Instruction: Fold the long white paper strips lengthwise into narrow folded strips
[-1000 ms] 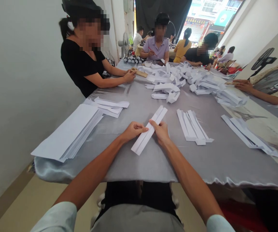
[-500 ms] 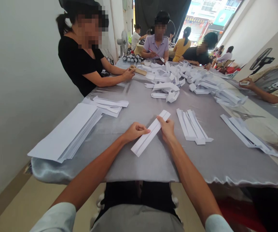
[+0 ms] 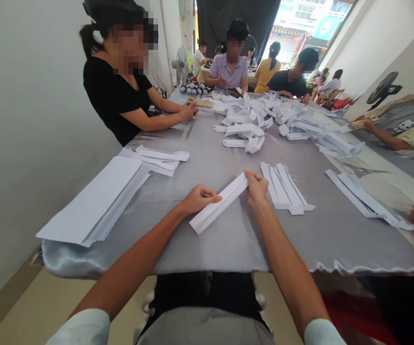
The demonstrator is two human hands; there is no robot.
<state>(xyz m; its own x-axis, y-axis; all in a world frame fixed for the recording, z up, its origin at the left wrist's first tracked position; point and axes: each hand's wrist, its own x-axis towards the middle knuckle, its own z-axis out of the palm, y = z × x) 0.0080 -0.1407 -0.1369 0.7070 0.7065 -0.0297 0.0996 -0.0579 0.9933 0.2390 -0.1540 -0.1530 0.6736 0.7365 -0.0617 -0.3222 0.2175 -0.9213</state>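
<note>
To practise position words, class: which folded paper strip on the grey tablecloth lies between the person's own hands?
The lone folded white strip between the left hand and right hand; the others lie in piles.

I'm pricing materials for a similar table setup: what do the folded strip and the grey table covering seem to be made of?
The folded strip looks like plain white paper with a matte finish, shown by its crisp creases and thin edges. The grey table covering looks like a satin-like fabric, possibly synthetic, given its soft sheen and rippled, draping edge; the exact fibre can't be told.
</note>
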